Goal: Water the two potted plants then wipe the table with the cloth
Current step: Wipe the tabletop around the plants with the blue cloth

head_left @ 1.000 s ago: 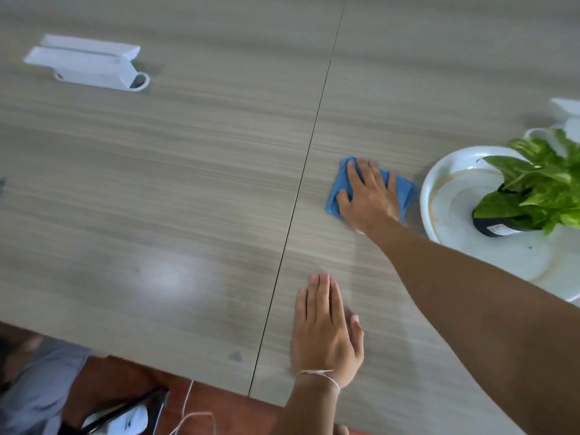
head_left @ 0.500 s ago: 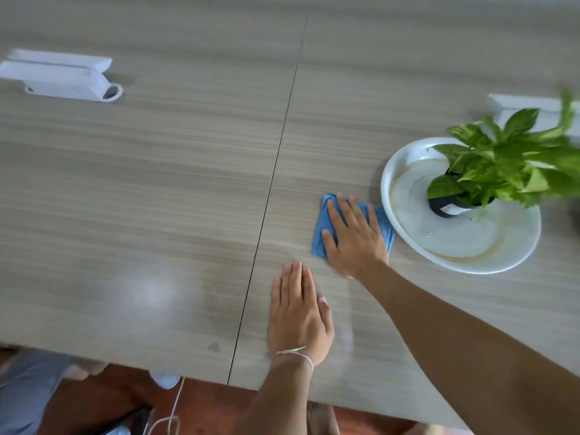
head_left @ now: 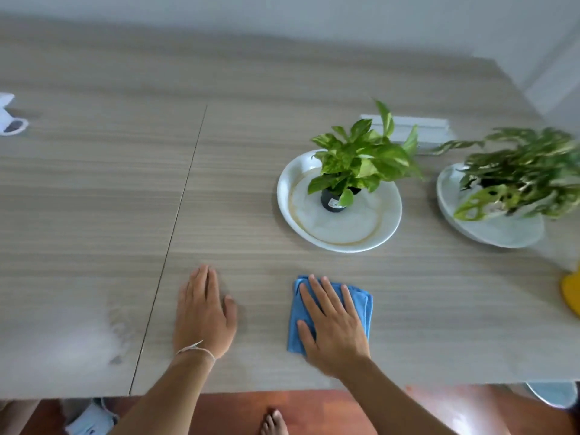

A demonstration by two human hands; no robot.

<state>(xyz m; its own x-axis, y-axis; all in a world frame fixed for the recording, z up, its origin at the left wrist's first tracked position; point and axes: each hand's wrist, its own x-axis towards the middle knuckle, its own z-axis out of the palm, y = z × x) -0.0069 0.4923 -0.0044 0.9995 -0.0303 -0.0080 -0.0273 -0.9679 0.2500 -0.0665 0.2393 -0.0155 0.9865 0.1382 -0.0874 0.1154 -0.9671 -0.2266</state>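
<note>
A folded blue cloth (head_left: pixel 364 304) lies on the grey wood-grain table (head_left: pixel 94 215) near its front edge. My right hand (head_left: pixel 334 324) presses flat on the cloth with fingers spread. My left hand (head_left: pixel 204 312) rests flat on the bare table to the left, holding nothing. Behind the cloth a small green potted plant (head_left: pixel 357 164) stands in a black pot on a white plate (head_left: pixel 389 221). Further right a second leafy plant (head_left: pixel 518 174), blurred, sits on another white plate (head_left: pixel 502 237).
A white box-like object (head_left: pixel 408 127) lies behind the plants. Another white object (head_left: pixel 9 120) shows at the far left edge. A yellow thing (head_left: pixel 571 293) pokes in at the right edge. A seam (head_left: pixel 179 215) splits the tabletop. A bare foot (head_left: pixel 273 422) stands on the red floor below.
My right hand has dragged the cloth back toward the front edge, away from the plate. The view has swung right, bringing the second plant into sight.
</note>
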